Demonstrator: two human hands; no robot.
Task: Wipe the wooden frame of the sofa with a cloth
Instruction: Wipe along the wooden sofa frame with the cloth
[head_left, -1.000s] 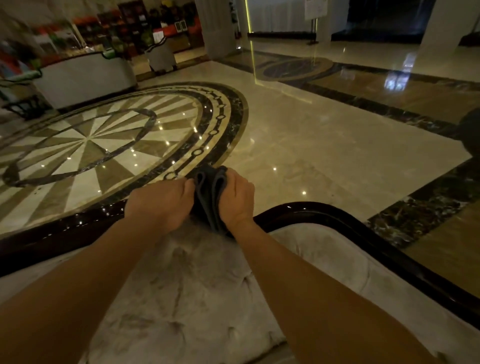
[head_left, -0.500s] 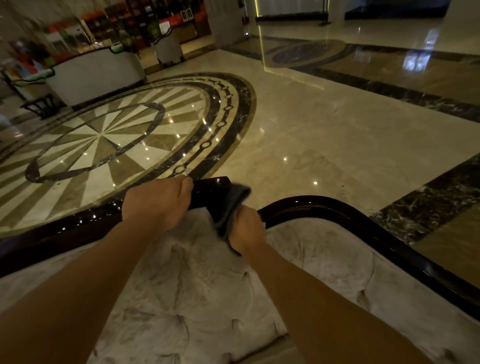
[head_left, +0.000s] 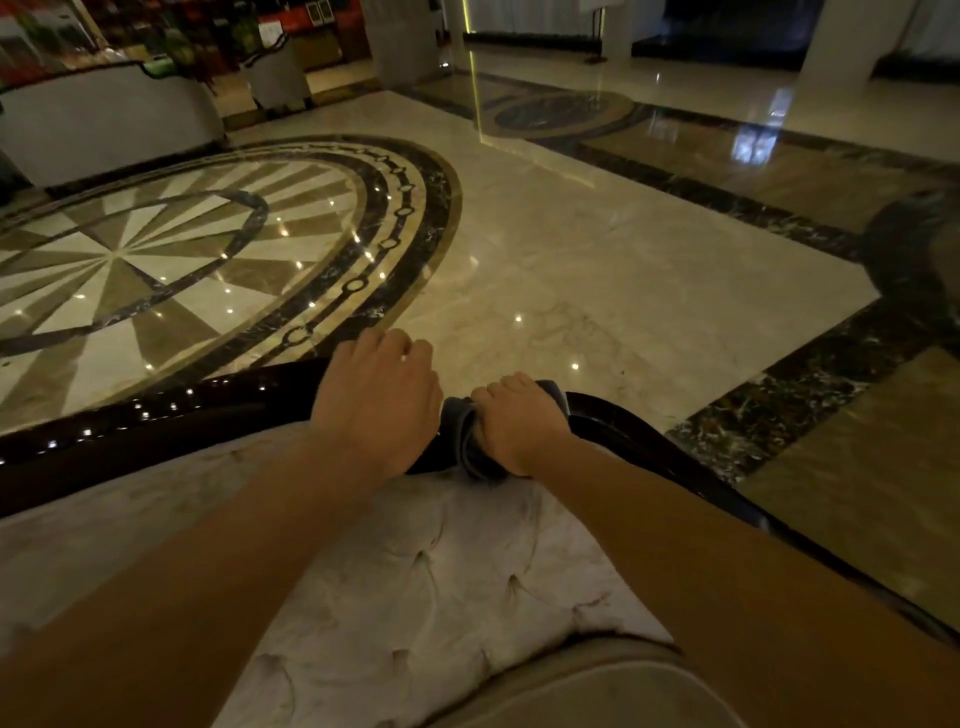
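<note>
The sofa's dark glossy wooden frame (head_left: 156, 421) curves along the top of the pale tufted backrest (head_left: 441, 571). My left hand (head_left: 379, 405) lies over the top rail, fingers curled around its far side. Just to its right, my right hand (head_left: 519, 426) grips a dark grey cloth (head_left: 462, 431) bunched around the rail where it dips and bends away to the right. Most of the cloth is hidden under my right hand.
Beyond the frame stretches a polished marble floor with a round starburst inlay (head_left: 156, 260) and dark border strips (head_left: 779, 410). A white counter (head_left: 104, 124) and pillars (head_left: 400, 36) stand far back. A dark blurred object (head_left: 914, 244) sits at the right edge.
My right hand has slid the cloth to the right along the rail, away from the raised middle. My left hand shifted from the cloth onto the bare rail.
</note>
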